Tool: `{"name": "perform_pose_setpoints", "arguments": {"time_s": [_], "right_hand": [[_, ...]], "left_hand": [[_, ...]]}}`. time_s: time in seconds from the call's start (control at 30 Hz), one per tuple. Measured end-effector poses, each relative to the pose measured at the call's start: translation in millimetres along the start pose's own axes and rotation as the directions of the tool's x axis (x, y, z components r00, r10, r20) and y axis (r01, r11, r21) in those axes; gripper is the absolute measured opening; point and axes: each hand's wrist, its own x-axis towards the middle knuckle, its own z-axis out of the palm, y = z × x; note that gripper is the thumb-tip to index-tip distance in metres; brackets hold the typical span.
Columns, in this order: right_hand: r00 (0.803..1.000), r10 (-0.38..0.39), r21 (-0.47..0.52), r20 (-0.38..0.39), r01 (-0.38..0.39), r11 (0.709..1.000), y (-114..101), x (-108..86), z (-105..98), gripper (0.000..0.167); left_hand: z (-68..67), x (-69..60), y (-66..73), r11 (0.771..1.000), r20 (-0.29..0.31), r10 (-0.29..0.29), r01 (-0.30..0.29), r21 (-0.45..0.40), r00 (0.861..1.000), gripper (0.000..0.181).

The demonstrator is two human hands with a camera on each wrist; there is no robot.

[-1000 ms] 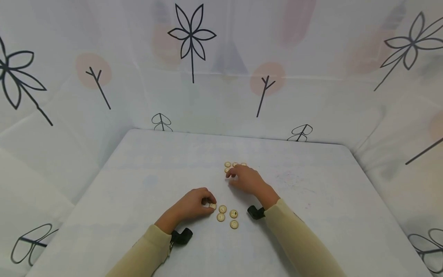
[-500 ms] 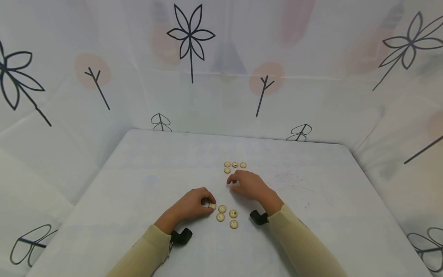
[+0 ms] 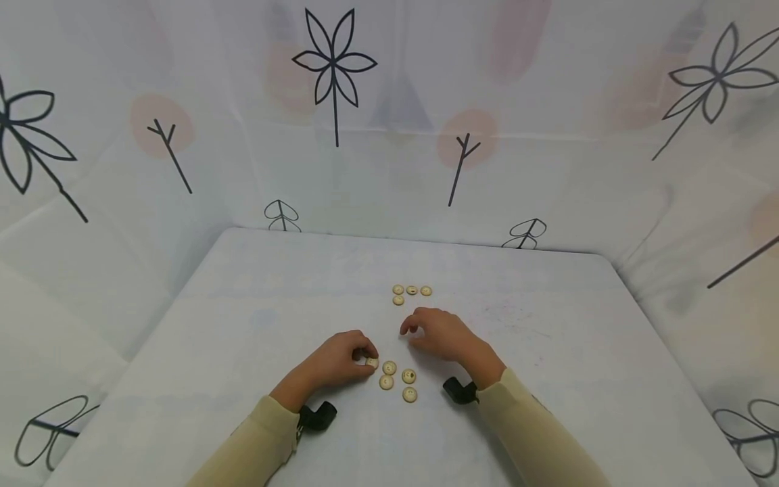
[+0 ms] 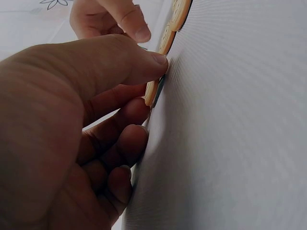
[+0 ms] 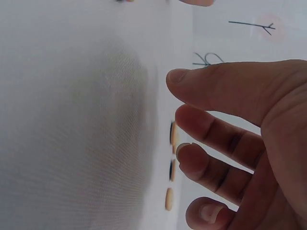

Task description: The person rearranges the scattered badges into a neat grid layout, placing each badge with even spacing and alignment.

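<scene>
From where I stood, the person's left hand (image 3: 341, 358) was pinching a wooden-looking disc (image 3: 372, 363) between the thumb and a finger, close to the white table (image 3: 243, 338); whether the disc was lifted or rested there, I could not tell. Just beside it, to the right, lay four loose discs (image 3: 389, 367), roughly in two pairs, and the farther disc of the right pair (image 3: 409, 376) had a dark spot on its face. Well apart from these, farther from the person, there was a row of three discs (image 3: 412, 290), with a fourth disc (image 3: 398, 300) just in front of the left one. The right hand (image 3: 443, 333) hung over the table between both groups, its fingers loosely bent, the thumb apart from them, and it held nothing. In my judgement, the arranging was about midway: the four far discs looked placed in order, while five, counting the pinched one, seemed left to be dealt with. However, from the positions alone I could not be certain which group was the finished one.
</scene>
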Motion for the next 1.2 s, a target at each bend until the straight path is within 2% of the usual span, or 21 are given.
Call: {"name": "perform_pose_setpoints", "arguments": {"time_s": [0.3,0.5,0.7,0.97,1.2], "right_hand": [[0.999,0.012,0.022,0.052,-0.013,1.0,-1,-8.1,1,0.021],[0.997,-0.013,0.017,0.072,0.012,1.0,-1,-14.1,2,0.02],[0.992,-0.061,0.003,0.107,0.061,0.998,-3,-19.8,3,0.02],[0.981,-0.149,0.044,0.128,0.144,0.989,-3,-25.2,3,0.019],[0.971,-0.191,0.053,0.142,0.185,0.981,-1,-26.7,6,0.017]], "left_hand": [[-1.1,-1.4,2.1,1.0,0.0,-0.01,0.01,0.003,1.0,0.012],[-0.4,-0.8,1.3,1.0,0.001,-0.016,0.016,0.002,1.0,0.011],[0.0,-1.4,0.9,1.0,-0.007,-0.008,0.008,0.005,1.0,0.011],[0.2,-1.0,0.7,1.0,-0.003,-0.016,0.016,0.005,1.0,0.011],[1.1,-0.2,-0.4,1.0,-0.005,-0.02,0.02,0.001,1.0,0.011]]}}
